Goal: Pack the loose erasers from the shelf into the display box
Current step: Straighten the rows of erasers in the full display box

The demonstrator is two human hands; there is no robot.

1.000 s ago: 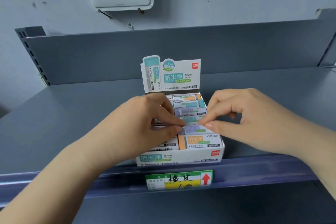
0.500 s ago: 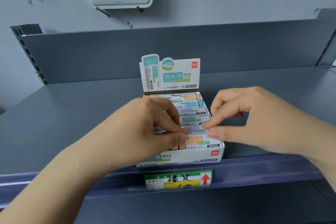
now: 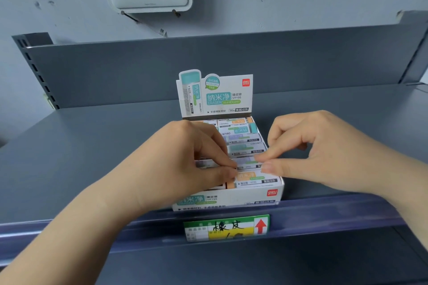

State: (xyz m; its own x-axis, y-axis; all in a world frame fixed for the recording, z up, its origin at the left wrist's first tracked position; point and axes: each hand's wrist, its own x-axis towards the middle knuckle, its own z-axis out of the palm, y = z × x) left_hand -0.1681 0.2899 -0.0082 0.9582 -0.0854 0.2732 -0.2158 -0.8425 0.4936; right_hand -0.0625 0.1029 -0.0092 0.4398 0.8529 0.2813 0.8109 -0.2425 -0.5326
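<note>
Pinching opposite ends of one purple-labelled eraser [image 3: 245, 162], the left hand [image 3: 185, 159] and right hand [image 3: 324, 152] hold it thumb-and-forefinger among the packed rows inside the display box [image 3: 231, 199], which sits at the grey shelf's [image 3: 81, 157] front edge above a price tag [image 3: 227, 228].

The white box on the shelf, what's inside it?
The display box holds rows of wrapped erasers with orange, teal and purple labels. The left hand covers the left rows, and the right hand touches one; lower layers are hidden.
</note>
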